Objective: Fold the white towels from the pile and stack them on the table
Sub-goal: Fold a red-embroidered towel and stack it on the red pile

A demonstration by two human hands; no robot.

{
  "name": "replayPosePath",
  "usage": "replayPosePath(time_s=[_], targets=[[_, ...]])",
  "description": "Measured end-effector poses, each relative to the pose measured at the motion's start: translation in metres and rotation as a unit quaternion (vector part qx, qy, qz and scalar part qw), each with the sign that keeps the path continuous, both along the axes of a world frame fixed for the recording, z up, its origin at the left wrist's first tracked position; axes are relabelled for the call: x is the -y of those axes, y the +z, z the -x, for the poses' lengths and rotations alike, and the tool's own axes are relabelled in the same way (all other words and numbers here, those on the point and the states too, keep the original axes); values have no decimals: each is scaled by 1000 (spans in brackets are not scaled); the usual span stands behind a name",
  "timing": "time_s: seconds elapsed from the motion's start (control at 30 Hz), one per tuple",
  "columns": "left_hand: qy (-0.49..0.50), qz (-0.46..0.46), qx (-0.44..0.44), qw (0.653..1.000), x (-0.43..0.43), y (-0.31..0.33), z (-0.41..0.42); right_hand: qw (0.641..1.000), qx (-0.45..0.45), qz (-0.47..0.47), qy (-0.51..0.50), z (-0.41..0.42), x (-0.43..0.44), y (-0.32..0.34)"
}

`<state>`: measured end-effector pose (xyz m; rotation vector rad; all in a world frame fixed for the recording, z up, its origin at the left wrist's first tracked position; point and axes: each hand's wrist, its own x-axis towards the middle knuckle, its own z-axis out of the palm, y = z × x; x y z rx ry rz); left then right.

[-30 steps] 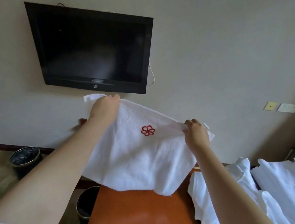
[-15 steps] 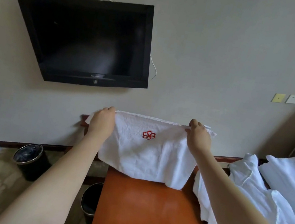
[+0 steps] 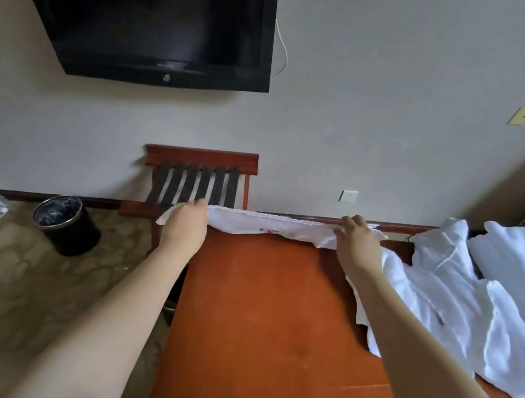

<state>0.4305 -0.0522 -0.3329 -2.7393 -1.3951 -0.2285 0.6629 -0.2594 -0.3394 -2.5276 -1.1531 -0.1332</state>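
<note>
- Head view: my left grip and right grip each pinch an end of the white towel, stretched along the tabletop far edge.
- Risk, I judge: set down this near the edge, it could slide off behind.

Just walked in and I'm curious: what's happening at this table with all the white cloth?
A person is folding towels. The left hand and right hand each grip one end of a white towel, stretched between them low at the far edge of the table. A pile of more white towels lies on the table's right side.
</note>
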Motion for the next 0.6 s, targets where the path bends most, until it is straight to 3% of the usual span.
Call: replayPosePath(time_s=[0.1, 0.3, 0.6], targets=[[8, 66, -43, 997, 24, -36, 22, 999, -38, 21, -6, 20, 23, -26], [7, 115, -191, 975, 77, -89, 54, 974, -124, 187, -14, 57, 64, -71], [-31, 239, -240, 940, 133, -144, 104, 907, -165, 387, -24, 105, 108, -113]])
